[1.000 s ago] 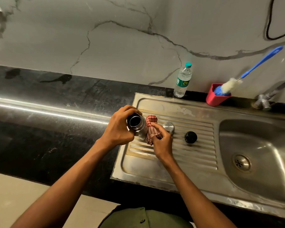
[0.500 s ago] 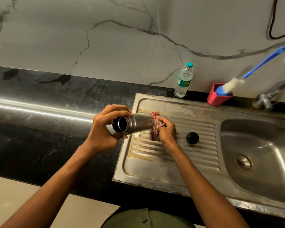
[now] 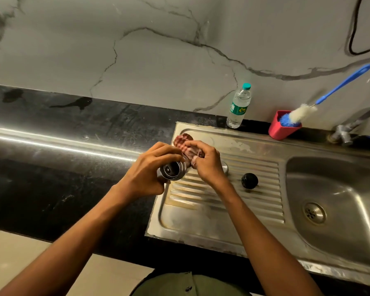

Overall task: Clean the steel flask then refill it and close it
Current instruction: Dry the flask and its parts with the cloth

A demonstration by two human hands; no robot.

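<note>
Flask (image 3: 173,173), open-mouthed, gripped in my left hand (image 3: 146,167) as right-hand fingers (image 3: 198,146) pinch the checked cloth (image 3: 185,144) against it; best wiped by turning steadily.

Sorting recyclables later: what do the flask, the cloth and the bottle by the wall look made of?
Flask: bare steel, going by its bright mirror-like rim. Cloth: soft woven fabric, red-and-white checked, crumpled in the right hand. Bottle: thin clear plastic, probably, with a teal cap and green label.
</note>
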